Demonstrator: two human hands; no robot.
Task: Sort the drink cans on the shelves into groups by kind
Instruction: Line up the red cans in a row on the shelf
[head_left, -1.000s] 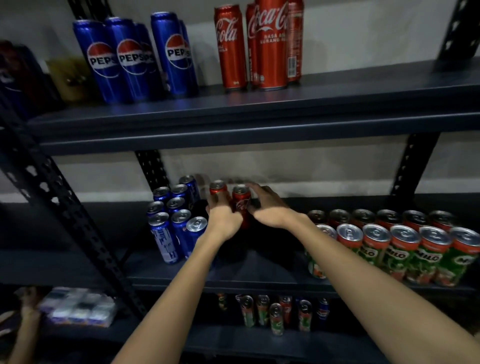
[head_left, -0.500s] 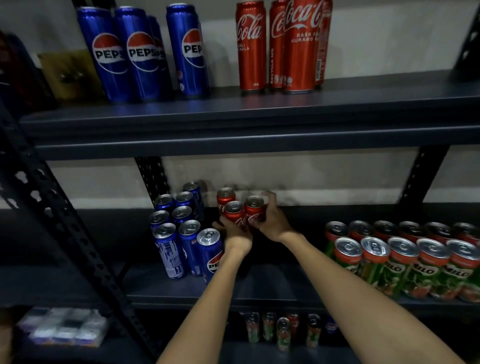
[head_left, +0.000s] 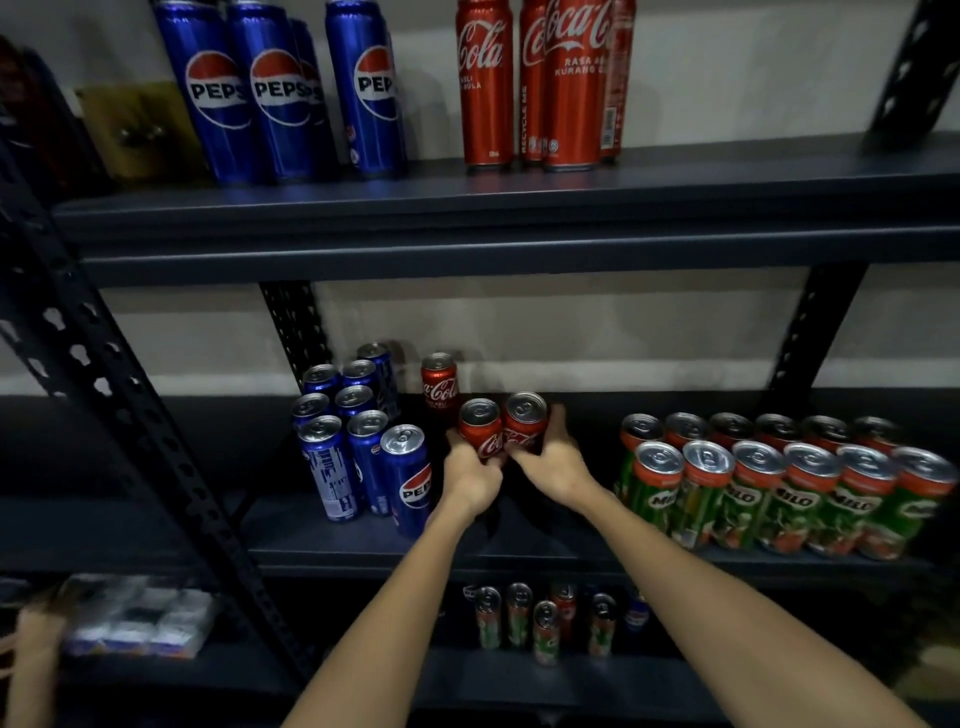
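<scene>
1. Middle shelf (head_left: 519, 551), centre of frame: the left hand (head_left: 470, 480) grips a short red Coca-Cola can (head_left: 480, 428), fingers curled round its lower body. The right hand (head_left: 553, 467) grips a second red Coca-Cola can (head_left: 525, 421) the same way. The two cans touch side by side, both upright.
2. A third Coca-Cola can (head_left: 439, 382) stands alone further back on the same shelf, just left of the held pair and apart from both hands.
3. Left of centre, a cluster of blue Pepsi cans (head_left: 363, 436) stands packed together. Right of frame, green Milo cans (head_left: 779, 488) sit in two tidy rows.
4. Upper shelf (head_left: 519, 208), top of frame: tall Pepsi cans (head_left: 275, 88) at left, tall Coca-Cola cans (head_left: 540, 83) at centre, already split by kind.
5. Bottom shelf, lower centre: a few mixed small cans (head_left: 545, 621), dim and hard to read.
6. Step in hand, by my reading: gathering the red cans into one group between the Pepsi and the Milo.
7. Next move likely calls for setting the pair down beside the lone red can, keeping a gap from the Pepsi cluster so nothing tips. The bottom shelf then looks unsorted.
</scene>
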